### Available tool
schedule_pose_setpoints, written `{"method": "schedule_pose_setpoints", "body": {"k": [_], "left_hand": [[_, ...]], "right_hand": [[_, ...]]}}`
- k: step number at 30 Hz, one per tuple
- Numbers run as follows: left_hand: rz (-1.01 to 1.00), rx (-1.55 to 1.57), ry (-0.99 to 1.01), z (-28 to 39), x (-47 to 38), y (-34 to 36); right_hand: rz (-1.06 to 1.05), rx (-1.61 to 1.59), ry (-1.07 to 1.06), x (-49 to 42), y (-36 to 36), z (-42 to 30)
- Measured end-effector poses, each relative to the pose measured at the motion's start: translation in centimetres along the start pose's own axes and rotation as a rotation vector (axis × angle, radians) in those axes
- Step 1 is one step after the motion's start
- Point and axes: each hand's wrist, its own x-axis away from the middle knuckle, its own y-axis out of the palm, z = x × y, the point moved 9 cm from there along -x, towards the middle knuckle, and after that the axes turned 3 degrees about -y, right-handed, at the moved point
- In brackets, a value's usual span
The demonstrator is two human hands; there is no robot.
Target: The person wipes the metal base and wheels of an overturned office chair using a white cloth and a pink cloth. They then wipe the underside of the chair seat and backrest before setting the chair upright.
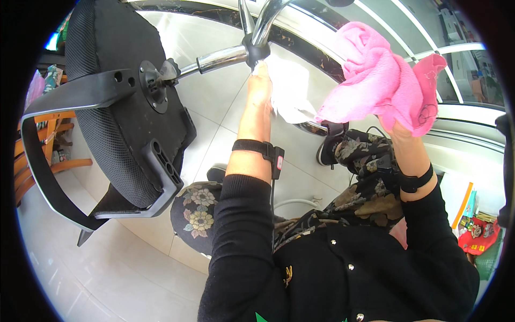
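Note:
An office chair lies tipped on its side at the left, its black seat underside [136, 80] facing me. Its chrome gas-lift column [221, 59] runs to the black hub [256, 49] of the chrome base legs [268, 20]. My left hand [260, 82] is at the hub, next to a white cloth [291, 88]; glare hides its fingers, so I cannot tell what it grips. My right hand [398, 129] holds up a bunched pink towel [374, 80], which covers most of the fingers.
A black armrest [36, 153] sticks out at the far left, near a wooden chair [50, 137]. Glass panels with white frames [436, 50] stand at the upper right. A white hose [295, 201] lies on the tiled floor [217, 141] between my legs. A red packet [478, 237] is at the right.

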Motion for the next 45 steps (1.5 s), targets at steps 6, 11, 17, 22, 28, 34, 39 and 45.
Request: {"method": "schedule_pose_setpoints", "body": {"k": [6,11,17,22,28,34,39,45], "left_hand": [[-0.05,0.249,-0.088,-1.3,-0.2,-0.1],[-0.063,0.332,-0.12,-2.1,-1.2,-0.2],[-0.087,0.336,-0.118,-2.2,-0.9,0.4],[-0.07,0.327,-0.066,-3.2,1.9,1.1],[-0.078,0.276,-0.08,-4.5,4.8,2.1],[-0.034,-0.066,0.004,-5.6,8.3,1.3],[-0.189,-0.38,0.147,-5.9,9.6,4.5],[-0.087,-0.455,0.57,-6.2,13.4,6.7]], "right_hand": [[0.068,0.151,0.085,0.1,-0.1,0.0],[-0.079,0.041,-0.094,0.0,1.2,-0.7],[0.072,0.127,0.057,-0.6,-1.1,0.8],[0.023,0.101,-0.059,-1.1,0.3,-1.0],[-0.051,-0.068,-0.204,-1.0,1.8,-3.0],[0.072,-0.119,-0.206,-1.6,-0.3,-2.4],[0.06,0.009,-0.163,-1.5,0.0,-1.9],[0.117,0.03,-0.183,-1.2,-0.4,-1.8]]}}
